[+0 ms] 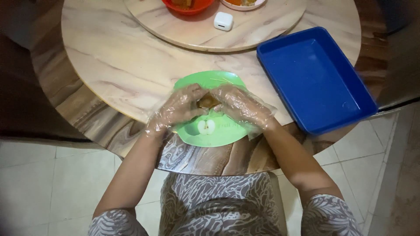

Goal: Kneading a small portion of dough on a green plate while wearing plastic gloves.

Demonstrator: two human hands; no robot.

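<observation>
Both hands wear thin clear plastic gloves. The left hand (177, 109) and the right hand (243, 105) meet over a green plate (218, 133) at the near edge of the round marble-patterned worktop (118, 65). Between their fingertips sits a small brown food piece (208, 102), just above the plate; each grip is closed on it from its own side. A blue rectangular tray (315, 78) lies to the right, apart from the plate. On the raised turntable (262, 26) beyond stand a small white case (223, 21), a red bowl (188, 6) and a pale dish (243, 4).
</observation>
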